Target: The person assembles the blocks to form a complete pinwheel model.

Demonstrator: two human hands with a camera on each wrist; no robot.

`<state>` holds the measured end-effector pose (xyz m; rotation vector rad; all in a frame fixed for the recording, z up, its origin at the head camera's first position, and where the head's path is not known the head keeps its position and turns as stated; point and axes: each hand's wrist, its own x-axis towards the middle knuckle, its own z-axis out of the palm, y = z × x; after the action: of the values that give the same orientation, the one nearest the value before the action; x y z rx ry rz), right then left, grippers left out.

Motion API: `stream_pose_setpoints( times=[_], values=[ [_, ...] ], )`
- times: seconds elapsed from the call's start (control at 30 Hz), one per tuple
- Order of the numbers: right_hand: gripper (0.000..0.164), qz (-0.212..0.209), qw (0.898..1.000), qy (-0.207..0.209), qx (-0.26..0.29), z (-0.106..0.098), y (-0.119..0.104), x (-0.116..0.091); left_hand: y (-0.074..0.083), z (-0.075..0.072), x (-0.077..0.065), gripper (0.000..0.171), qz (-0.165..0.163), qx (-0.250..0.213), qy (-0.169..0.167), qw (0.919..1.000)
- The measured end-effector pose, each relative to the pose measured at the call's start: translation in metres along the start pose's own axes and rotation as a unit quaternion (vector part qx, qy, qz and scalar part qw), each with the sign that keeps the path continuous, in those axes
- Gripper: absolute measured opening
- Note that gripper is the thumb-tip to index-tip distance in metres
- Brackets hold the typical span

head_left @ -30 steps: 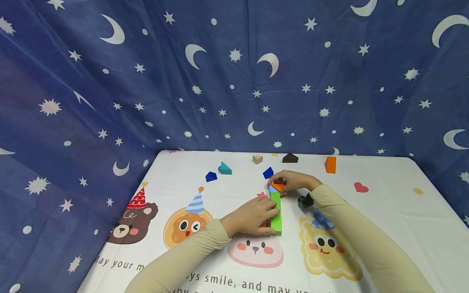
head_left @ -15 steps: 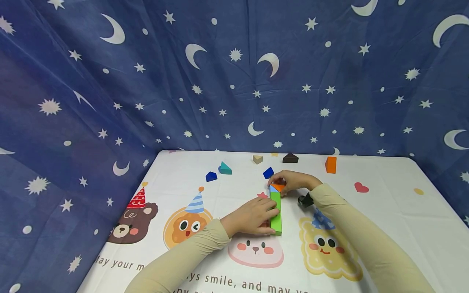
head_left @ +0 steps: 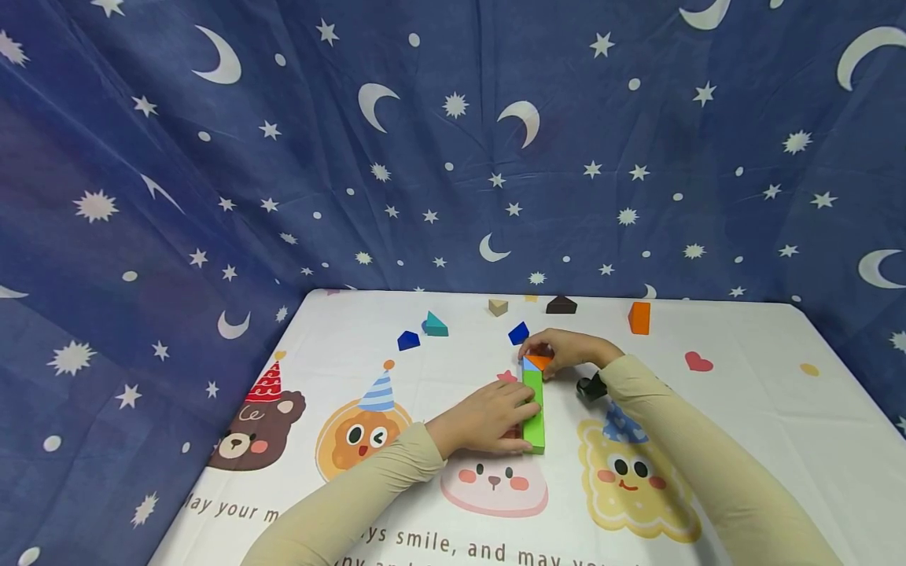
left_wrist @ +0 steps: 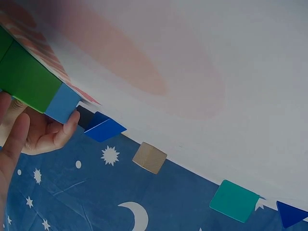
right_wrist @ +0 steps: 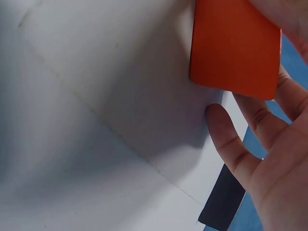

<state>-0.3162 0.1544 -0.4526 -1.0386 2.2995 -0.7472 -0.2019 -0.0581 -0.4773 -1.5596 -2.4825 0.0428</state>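
Note:
In the head view my left hand (head_left: 488,417) lies over a long green block (head_left: 534,413), fingers bent across its top and thumb at its near end. A seam crosses the green in the left wrist view. My right hand (head_left: 572,348) pinches an orange triangular block (head_left: 539,362), thumb on its near side. A light blue block (head_left: 528,365) sits between that orange piece and the green one's far end. In the left wrist view the light blue face (left_wrist: 62,102) is flush with the green, right fingertips against it. The orange block's broad side (right_wrist: 236,48) fills the right wrist view's upper right.
Farther back stand a dark blue block (head_left: 519,333), a beige block (head_left: 498,307), a dark brown block (head_left: 561,306) and an orange block (head_left: 639,318). A teal block (head_left: 436,325) and another dark blue block (head_left: 408,340) lie back left. A black device (head_left: 591,387) is at the right wrist.
The light blue and orange blocks have shifted very slightly right, so the light blue one lines up with the green block. Both hands otherwise keep their places.

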Motion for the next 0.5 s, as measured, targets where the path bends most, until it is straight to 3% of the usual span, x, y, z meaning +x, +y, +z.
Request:
stream_pose_setpoints(
  times=[0.5],
  values=[
    [0.048, -0.003, 1.0, 0.021, -0.002, 0.0028, 0.0053, -0.0035, 0.0004, -0.0009, 0.0004, 0.048, -0.003, -0.001, -0.004, 1.0]
  ],
)
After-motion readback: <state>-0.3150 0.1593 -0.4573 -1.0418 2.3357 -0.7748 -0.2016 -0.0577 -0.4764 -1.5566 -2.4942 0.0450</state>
